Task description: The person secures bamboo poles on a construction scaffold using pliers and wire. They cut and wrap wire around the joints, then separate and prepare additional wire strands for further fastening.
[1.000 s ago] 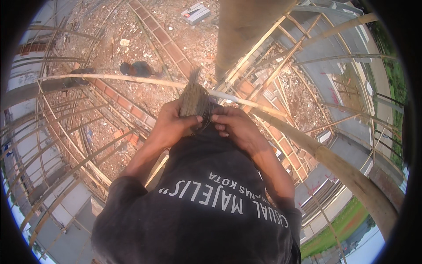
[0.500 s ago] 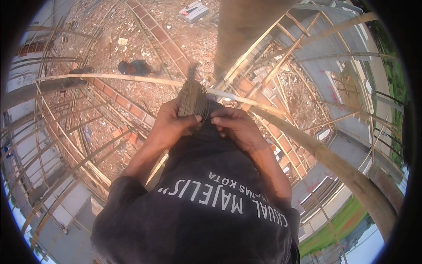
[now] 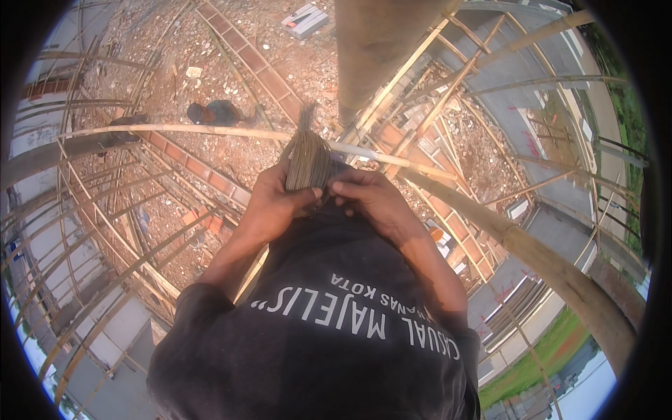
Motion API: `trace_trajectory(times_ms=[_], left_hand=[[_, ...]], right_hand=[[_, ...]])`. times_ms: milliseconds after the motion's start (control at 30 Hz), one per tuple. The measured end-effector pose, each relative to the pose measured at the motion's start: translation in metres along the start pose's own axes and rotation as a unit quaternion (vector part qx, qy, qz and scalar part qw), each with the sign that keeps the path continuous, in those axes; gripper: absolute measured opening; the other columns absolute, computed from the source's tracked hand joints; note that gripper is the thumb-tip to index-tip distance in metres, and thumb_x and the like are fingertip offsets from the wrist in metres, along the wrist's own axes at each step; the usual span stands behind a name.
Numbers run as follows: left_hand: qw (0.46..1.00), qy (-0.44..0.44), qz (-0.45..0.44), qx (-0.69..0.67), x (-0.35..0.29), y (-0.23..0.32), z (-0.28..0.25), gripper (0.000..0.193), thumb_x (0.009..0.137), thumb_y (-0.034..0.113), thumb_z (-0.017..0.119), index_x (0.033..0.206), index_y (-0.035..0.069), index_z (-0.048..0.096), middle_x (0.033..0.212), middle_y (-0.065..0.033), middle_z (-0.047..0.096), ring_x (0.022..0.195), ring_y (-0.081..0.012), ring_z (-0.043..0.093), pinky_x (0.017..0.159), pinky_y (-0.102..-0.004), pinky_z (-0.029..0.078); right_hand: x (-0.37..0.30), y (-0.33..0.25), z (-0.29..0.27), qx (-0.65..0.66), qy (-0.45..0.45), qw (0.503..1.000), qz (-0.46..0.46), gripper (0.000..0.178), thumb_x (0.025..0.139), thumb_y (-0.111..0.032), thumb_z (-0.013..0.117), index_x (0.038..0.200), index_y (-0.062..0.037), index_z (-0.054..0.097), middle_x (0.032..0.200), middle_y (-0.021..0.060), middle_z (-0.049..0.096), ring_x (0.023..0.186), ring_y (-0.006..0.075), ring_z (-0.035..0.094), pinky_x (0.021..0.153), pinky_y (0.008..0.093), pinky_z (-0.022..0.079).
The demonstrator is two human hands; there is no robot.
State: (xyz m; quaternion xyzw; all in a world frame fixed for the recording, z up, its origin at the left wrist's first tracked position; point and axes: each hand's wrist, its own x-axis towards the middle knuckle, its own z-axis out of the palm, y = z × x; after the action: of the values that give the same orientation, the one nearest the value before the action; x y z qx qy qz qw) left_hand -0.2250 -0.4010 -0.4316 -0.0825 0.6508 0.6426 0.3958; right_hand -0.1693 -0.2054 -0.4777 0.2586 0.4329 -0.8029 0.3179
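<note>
Right in front of the dark shirt (image 3: 315, 245), the left hand (image 3: 274, 203) is gripping the near end of a bundle of thin brown strands (image 3: 310, 159). The right hand (image 3: 369, 194) is sitting bunched up just beside it; honestly can't tell if it's pinching a strand. Just past the hands, a pale pole (image 3: 192, 129) is running crosswise, and a thicker bamboo pole (image 3: 535, 252) is slanting off right. Way below, a person (image 3: 222, 112) is showing against the rubble (image 3: 168, 77), so if that left grip were loosening, strands could be dropping down there.
</note>
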Motion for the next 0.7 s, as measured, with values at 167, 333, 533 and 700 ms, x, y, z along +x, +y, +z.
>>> trace_trajectory(times_ms=[167,333,533,700], left_hand=[[1.0,-0.019,0.001,-0.007,0.001,-0.001,-0.001,0.027,0.084,-0.001,0.066,0.11,-0.006,0.06,0.09,-0.009,0.069,0.076,-0.0124,0.066,0.067,-0.0243,0.052],[1.0,-0.012,-0.005,0.009,0.0,0.002,0.002,0.027,0.084,-0.002,0.066,0.109,-0.006,0.06,0.09,-0.0085,0.069,0.076,-0.0121,0.066,0.067,-0.0239,0.052],[0.999,-0.012,-0.012,0.032,0.002,0.002,0.003,0.026,0.083,-0.001,0.067,0.108,-0.005,0.061,0.088,-0.0075,0.069,0.075,-0.0111,0.065,0.065,-0.0242,0.051],[1.0,-0.014,-0.007,0.026,-0.001,0.003,0.006,0.024,0.083,0.0,0.067,0.106,-0.005,0.061,0.086,-0.0065,0.069,0.073,-0.0104,0.064,0.065,-0.0238,0.05]], right_hand=[[-0.001,-0.002,0.006,0.011,0.013,1.0,0.015,0.015,0.092,-0.019,0.063,0.099,-0.0053,0.064,0.092,0.0018,0.065,0.081,0.0115,0.06,0.067,0.0255,0.045],[0.005,0.006,0.001,0.048,0.003,0.999,0.017,0.011,0.091,-0.018,0.061,0.093,-0.0074,0.062,0.087,0.0016,0.064,0.08,0.0127,0.061,0.066,0.0267,0.044],[0.009,0.008,-0.001,0.01,0.003,1.0,0.014,0.011,0.089,-0.018,0.064,0.09,-0.008,0.063,0.082,-0.0004,0.062,0.075,0.0088,0.058,0.062,0.0235,0.042],[0.003,0.002,0.001,0.009,-0.029,0.999,0.014,0.012,0.089,-0.021,0.067,0.091,-0.0084,0.065,0.082,-0.0019,0.063,0.076,0.0062,0.056,0.063,0.0218,0.041]])
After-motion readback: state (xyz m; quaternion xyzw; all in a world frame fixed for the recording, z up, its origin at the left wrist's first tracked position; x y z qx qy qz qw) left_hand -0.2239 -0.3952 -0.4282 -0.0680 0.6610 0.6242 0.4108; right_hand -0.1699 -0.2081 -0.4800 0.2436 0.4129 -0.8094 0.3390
